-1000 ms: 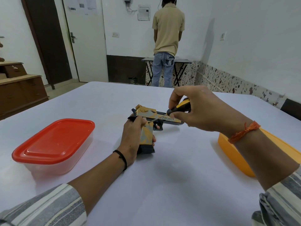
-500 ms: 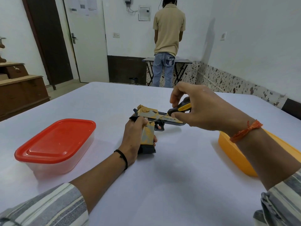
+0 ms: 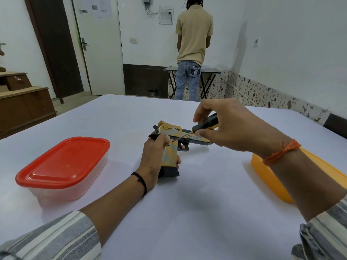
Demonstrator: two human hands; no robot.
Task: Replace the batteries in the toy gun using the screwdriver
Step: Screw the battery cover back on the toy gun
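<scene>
The left hand (image 3: 156, 156) wraps its grip round the handle of the yellow-and-black plastic toy gun (image 3: 174, 139), standing it on the white desk (image 3: 187, 212). The right hand (image 3: 229, 126) pinches the black-and-yellow-handled screwdriver (image 3: 204, 124), its tip touching the gun just above the handle. A red-lidded clear plastic box (image 3: 62, 166) sits left, an orange container (image 3: 277, 175) right.
</scene>
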